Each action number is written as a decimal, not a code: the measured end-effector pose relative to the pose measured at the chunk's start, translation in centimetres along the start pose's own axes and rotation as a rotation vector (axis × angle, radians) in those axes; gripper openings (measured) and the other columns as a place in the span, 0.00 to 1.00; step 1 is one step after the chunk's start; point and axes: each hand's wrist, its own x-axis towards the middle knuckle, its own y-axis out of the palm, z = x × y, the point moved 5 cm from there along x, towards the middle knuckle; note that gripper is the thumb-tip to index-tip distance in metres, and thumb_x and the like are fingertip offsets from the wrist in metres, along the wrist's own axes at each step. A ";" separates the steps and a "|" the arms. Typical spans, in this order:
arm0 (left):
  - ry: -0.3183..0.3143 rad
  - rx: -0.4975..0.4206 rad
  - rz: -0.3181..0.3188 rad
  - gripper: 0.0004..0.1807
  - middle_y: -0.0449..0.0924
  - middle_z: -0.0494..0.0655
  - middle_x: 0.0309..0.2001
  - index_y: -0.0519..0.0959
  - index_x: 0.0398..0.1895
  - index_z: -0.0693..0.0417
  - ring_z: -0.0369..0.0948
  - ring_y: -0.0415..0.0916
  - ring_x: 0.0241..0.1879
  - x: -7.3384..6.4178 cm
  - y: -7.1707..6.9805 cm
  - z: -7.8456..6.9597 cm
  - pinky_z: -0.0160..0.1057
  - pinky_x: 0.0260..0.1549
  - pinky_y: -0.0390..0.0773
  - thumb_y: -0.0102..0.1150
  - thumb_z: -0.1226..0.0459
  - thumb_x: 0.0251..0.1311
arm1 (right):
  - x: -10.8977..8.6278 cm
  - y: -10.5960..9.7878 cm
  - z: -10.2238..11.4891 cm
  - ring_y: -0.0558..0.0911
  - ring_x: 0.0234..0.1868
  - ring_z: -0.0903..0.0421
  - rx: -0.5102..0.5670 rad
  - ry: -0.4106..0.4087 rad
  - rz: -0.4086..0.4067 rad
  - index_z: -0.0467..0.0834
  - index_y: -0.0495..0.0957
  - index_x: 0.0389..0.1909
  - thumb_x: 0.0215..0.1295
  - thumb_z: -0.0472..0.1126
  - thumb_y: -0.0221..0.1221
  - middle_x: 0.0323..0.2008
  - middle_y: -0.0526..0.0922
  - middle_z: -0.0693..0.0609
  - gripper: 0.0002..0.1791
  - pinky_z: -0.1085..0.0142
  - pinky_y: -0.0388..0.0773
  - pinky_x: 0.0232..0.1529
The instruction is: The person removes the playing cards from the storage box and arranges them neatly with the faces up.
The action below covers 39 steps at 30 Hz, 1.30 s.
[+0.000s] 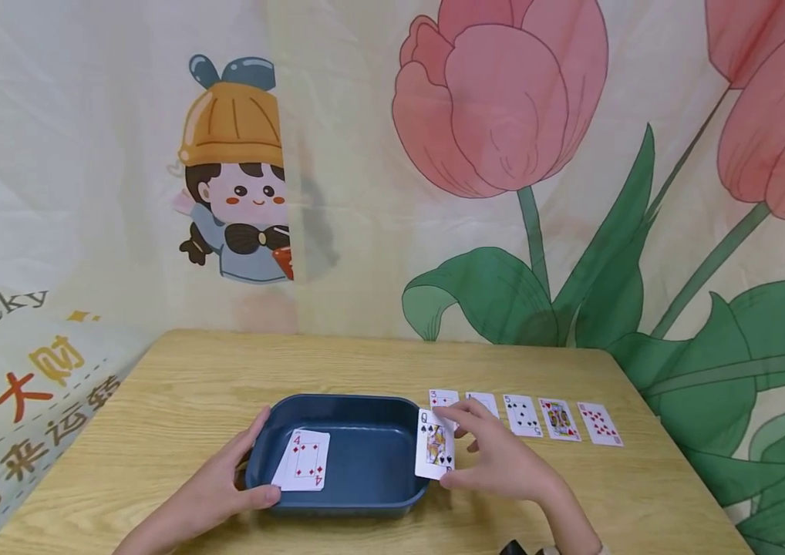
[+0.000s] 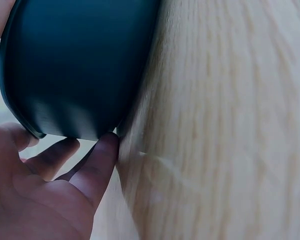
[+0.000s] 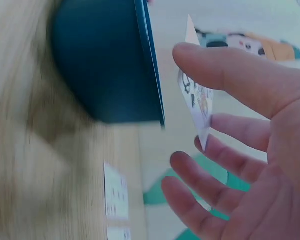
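Observation:
A dark blue tray [image 1: 375, 455] stands on the wooden table, and a few overlapping playing cards lie in its left part, the four of diamonds [image 1: 308, 462] on top. My left hand [image 1: 226, 470] grips the tray's left end, thumb at the near rim and fingertips [image 2: 107, 142] against the outer wall. Over the tray's right rim, my right hand [image 1: 493, 455] pinches the queen of spades [image 1: 434, 447] by its edges between thumb and fingers. In the right wrist view, this card [image 3: 202, 107] is tilted and apart from the tray wall [image 3: 105, 60].
Right of the tray, several face-up cards lie in a row: a three of diamonds [image 1: 443, 397], one partly hidden by my right hand, a five of spades [image 1: 521, 416], a red face card [image 1: 560, 419] and a hearts card [image 1: 601, 424]. A printed cloth [image 1: 351, 193] hangs behind the table [image 1: 212, 370].

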 end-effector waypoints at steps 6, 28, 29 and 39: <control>-0.004 -0.006 0.001 0.61 0.49 0.69 0.82 0.43 0.88 0.52 0.63 0.62 0.74 0.1 0.2 0.2 0.27 0.55 0.75 0.75 0.55 0.63 | -1.4 -1.4 -2.3 0.78 0.56 0.51 -0.025 0.020 0.017 0.47 0.73 0.75 0.56 0.48 0.81 0.66 0.73 0.51 0.46 0.52 0.83 0.55; -0.070 -0.001 0.039 0.62 0.43 0.69 0.84 0.39 0.89 0.49 0.66 0.59 0.76 0.5 0.0 0.3 0.41 0.61 0.78 0.74 0.50 0.64 | -0.7 0.8 -5.1 0.77 0.57 0.52 -0.134 0.051 0.176 0.46 0.78 0.70 0.52 0.48 0.82 0.59 0.75 0.53 0.43 0.54 0.77 0.65; -0.067 -0.003 0.040 0.62 0.43 0.69 0.84 0.39 0.89 0.49 0.66 0.59 0.76 0.6 0.0 0.3 0.40 0.61 0.78 0.74 0.51 0.64 | -0.7 0.8 -5.2 0.77 0.57 0.53 -0.136 0.054 0.177 0.46 0.78 0.69 0.52 0.48 0.83 0.58 0.74 0.54 0.42 0.55 0.76 0.65; -0.046 -0.038 0.032 0.62 0.43 0.70 0.84 0.39 0.89 0.50 0.67 0.60 0.75 0.4 0.1 0.3 0.30 0.56 0.77 0.75 0.53 0.64 | -0.7 1.2 -5.4 0.72 0.56 0.53 -0.178 0.089 0.190 0.47 0.81 0.67 0.48 0.48 0.84 0.54 0.73 0.56 0.42 0.58 0.74 0.61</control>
